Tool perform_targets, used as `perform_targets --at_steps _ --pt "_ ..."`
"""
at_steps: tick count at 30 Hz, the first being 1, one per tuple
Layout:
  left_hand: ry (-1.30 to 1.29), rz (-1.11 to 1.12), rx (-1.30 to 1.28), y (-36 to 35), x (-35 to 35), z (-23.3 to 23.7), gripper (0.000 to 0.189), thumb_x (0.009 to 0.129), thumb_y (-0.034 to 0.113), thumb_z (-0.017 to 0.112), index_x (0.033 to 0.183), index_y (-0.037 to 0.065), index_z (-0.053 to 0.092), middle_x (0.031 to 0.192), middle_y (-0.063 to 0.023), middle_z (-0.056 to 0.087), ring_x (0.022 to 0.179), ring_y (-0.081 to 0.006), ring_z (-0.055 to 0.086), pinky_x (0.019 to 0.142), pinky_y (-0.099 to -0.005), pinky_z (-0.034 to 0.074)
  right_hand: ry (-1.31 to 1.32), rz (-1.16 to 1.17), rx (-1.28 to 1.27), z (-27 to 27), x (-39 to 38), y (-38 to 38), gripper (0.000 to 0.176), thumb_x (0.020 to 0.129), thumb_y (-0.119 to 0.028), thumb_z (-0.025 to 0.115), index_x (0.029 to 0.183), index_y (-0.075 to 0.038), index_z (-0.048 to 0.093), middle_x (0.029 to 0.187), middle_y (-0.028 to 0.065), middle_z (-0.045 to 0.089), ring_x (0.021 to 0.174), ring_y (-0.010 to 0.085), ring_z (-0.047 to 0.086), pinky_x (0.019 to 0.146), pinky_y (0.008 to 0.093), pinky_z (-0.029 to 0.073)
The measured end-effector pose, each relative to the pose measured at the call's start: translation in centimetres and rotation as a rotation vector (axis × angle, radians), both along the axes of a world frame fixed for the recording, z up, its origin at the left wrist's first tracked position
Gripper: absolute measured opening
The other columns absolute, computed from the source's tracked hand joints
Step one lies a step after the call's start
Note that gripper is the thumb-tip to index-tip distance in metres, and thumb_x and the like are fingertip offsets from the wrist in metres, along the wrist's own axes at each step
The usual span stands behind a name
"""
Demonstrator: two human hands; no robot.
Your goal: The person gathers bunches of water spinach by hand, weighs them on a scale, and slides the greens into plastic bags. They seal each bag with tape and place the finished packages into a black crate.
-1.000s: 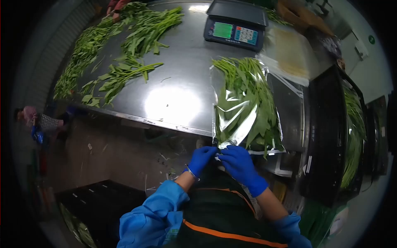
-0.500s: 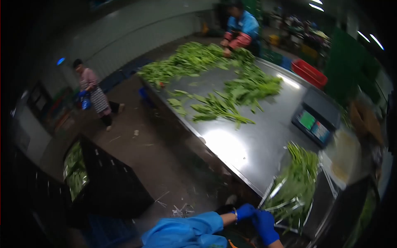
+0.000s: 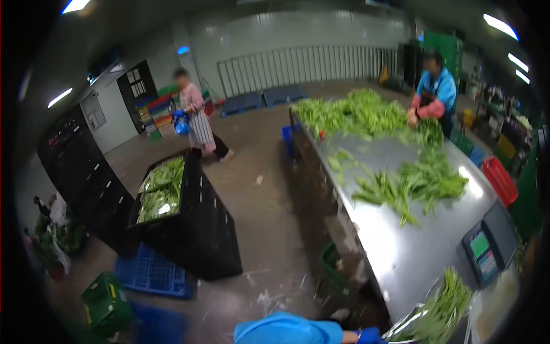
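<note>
At the bottom edge of the view, the person's blue sleeve [image 3: 286,329] ends in a sliver of gloved left hand [image 3: 369,336], cut off by the frame. How far it is open, and whether it grips anything, cannot be told. The right hand is out of view. Just beside the left hand lies a clear bag [image 3: 441,309] filled with long-stemmed greens. It rests on the near end of the steel table [image 3: 418,252], and its near end runs out of the frame. A scale [image 3: 483,253] stands on the table just beyond the bag. Farther along the table lies a loose bunch of greens [image 3: 418,183], and past it a large pile [image 3: 355,114] covers the far end. A co-worker [image 3: 435,86] in a blue jacket stands there with both hands in the leaves. A red crate [image 3: 499,179] sits on the floor to the right of the table. To the left, well apart from the table, a black bin [image 3: 189,229] holds more greens, with a blue pallet [image 3: 152,272] at its foot. Beyond it, another person [image 3: 195,114] carries something blue.
</note>
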State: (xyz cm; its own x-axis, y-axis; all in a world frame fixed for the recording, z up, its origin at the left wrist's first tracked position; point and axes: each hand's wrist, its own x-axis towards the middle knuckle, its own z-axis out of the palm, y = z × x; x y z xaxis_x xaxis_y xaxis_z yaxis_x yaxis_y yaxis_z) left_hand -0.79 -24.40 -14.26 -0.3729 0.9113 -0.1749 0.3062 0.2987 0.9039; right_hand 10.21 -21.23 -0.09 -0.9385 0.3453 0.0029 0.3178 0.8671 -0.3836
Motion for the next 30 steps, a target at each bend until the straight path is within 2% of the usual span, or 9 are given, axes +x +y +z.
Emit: perform_targets --at_steps 7,9,10,11,13,23,27,29,30 --pt "-0.343 -0.007 0.207 -3.3 -1.3 8.0 0.021 0.072 0.021 0.055 0.070 0.003 0.065 0.068 -0.0181 0.060 0.059 -0.0264 0.057 0.060 -0.0339 0.045 0.379 -0.154 -0.090 -1.2 0.1 -0.3 0.012 0.073 -0.017 0.061 0.082 -0.009 0.060 0.072 0.0123 0.056 0.065 0.0286 0.056 0.057 0.0381 0.044" --pt "-0.100 -0.098 0.245 -3.5 -1.9 7.5 0.020 0.077 0.018 0.053 0.078 0.003 0.066 0.067 -0.0130 0.062 0.062 -0.0190 0.059 0.063 -0.0324 0.046 0.320 -0.306 -0.354 0.8 0.1 -0.1 0.014 0.074 -0.013 0.063 0.084 -0.004 0.060 0.071 0.0130 0.054 0.063 0.0271 0.054 0.060 0.0351 0.044" --pt "-0.685 -0.012 0.005 -4.2 -2.0 9.9 0.019 0.079 0.017 0.054 0.080 0.002 0.065 0.069 -0.0100 0.063 0.063 -0.0153 0.058 0.062 -0.0297 0.047 0.339 -0.405 -0.431 1.8 0.3 -0.5 0.015 0.073 -0.011 0.064 0.084 -0.003 0.060 0.072 0.0129 0.054 0.064 0.0271 0.054 0.061 0.0331 0.044" --pt "-0.767 -0.005 -0.056 -4.4 -2.5 10.5 0.017 0.079 0.015 0.055 0.082 0.001 0.065 0.072 -0.0073 0.063 0.065 -0.0122 0.058 0.061 -0.0265 0.047 0.375 -0.289 -0.313 3.9 0.0 -0.2 0.014 0.073 -0.010 0.063 0.085 -0.003 0.059 0.075 0.0123 0.056 0.066 0.0268 0.056 0.062 0.0311 0.045" --pt "-0.721 0.037 -0.102 -4.6 -2.1 9.9 0.016 0.080 0.014 0.057 0.084 -0.001 0.063 0.074 -0.0061 0.062 0.067 -0.0109 0.057 0.061 -0.0231 0.046 0.365 -0.503 -0.504 2.7 1.1 -0.1 0.015 0.074 -0.008 0.061 0.089 -0.005 0.060 0.078 0.0119 0.057 0.069 0.0247 0.058 0.061 0.0303 0.045" --pt "-0.618 0.002 -0.215 -4.6 -2.2 10.4 0.020 0.083 0.015 0.050 0.089 -0.001 0.061 0.078 -0.0029 0.059 0.072 -0.0085 0.052 0.068 -0.0222 0.042 -0.152 -0.227 -0.090 0.2 -1.1 -0.5 0.008 0.074 -0.013 0.053 0.077 -0.008 0.059 0.070 0.0116 0.055 0.065 0.0284 0.056 0.056 0.0389 0.044" --pt "-0.598 0.051 -0.167 -4.5 -2.2 11.9 0.019 0.083 0.014 0.051 0.088 -0.002 0.059 0.078 -0.0057 0.060 0.072 -0.0111 0.055 0.066 -0.0237 0.044 0.011 -0.165 -0.154 2.5 3.8 -0.8 0.017 0.068 -0.016 0.060 0.080 -0.006 0.053 0.076 0.0106 0.054 0.071 0.0299 0.053 0.065 0.0406 0.042" --pt "-0.619 0.062 -0.145 -4.4 -2.3 11.3 0.020 0.083 0.014 0.052 0.088 -0.004 0.058 0.077 -0.0080 0.060 0.073 -0.0131 0.058 0.064 -0.0247 0.045 -0.130 -0.226 -0.211 1.4 13.6 -3.7 0.012 0.069 -0.014 0.057 0.077 -0.007 0.054 0.074 0.0137 0.054 0.068 0.0310 0.054 0.060 0.0387 0.044" --pt "-0.748 0.019 -0.171 -5.0 -2.7 9.7 0.020 0.083 0.015 0.052 0.089 -0.003 0.058 0.077 -0.0097 0.060 0.073 -0.0165 0.060 0.064 -0.0262 0.046 -0.832 -0.408 -0.344 -1.5 20.3 -7.3 0.012 0.072 -0.016 0.058 0.079 -0.006 0.055 0.076 0.0115 0.057 0.070 0.0298 0.056 0.064 0.0389 0.045"
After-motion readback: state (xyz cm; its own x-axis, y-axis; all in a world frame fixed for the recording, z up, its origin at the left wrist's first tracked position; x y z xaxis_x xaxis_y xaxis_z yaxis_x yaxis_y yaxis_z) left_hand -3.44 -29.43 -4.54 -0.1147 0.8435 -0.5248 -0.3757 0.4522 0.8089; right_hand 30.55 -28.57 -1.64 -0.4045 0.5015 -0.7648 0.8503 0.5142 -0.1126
